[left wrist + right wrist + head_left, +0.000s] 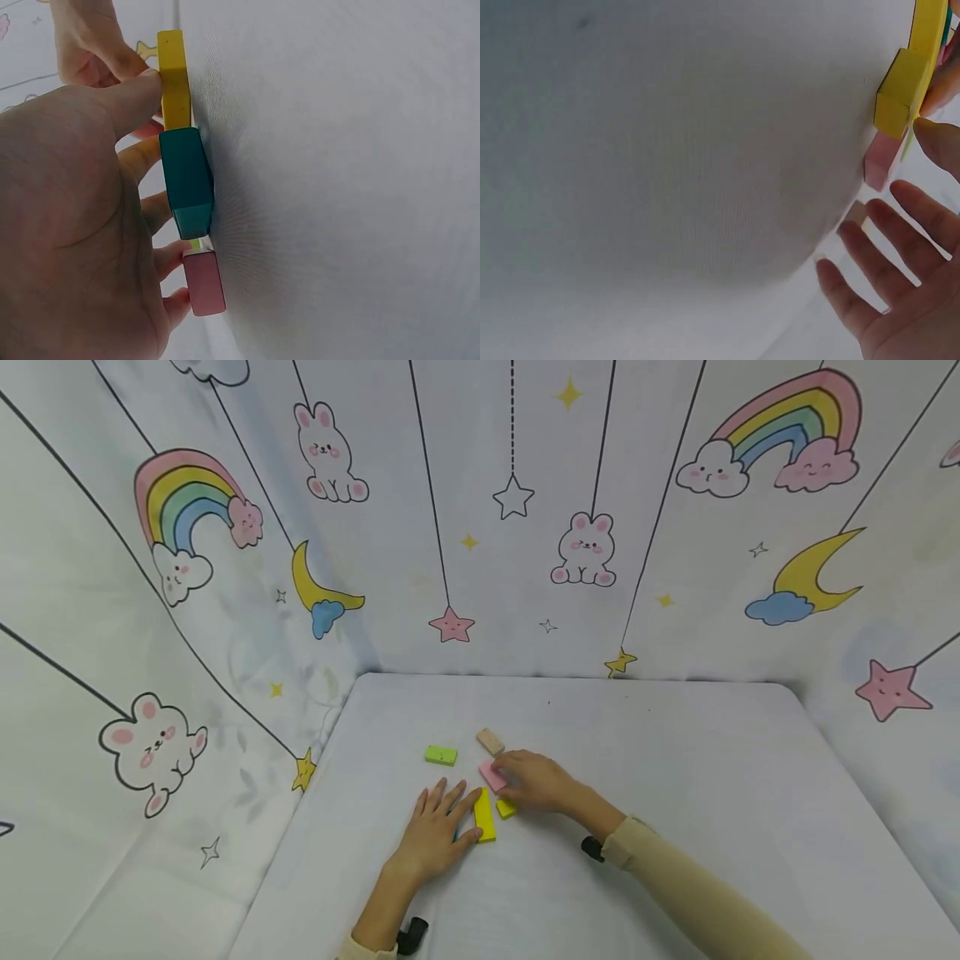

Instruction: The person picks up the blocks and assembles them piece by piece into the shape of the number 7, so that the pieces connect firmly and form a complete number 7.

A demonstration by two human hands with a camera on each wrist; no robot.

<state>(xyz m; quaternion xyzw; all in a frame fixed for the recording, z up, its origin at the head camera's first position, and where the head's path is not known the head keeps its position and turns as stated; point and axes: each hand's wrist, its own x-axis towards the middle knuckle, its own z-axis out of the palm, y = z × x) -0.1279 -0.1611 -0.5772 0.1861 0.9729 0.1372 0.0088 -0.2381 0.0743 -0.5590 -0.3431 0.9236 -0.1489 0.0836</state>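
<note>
While my loose left hand (431, 837) touches yellow bar (484, 818) | unclenched right hand (538, 782): ease pink block (491, 776) away from far table edge (675, 683)

Table (705, 743) passable at far right; left hand (432, 833), long yellow block (484, 816) and right hand (542, 781) obstruct the middle

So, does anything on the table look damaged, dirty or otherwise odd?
A dark speck on the table, beyond the blocks, looks odd on plain white. The blocks show no obvious damage.
</note>
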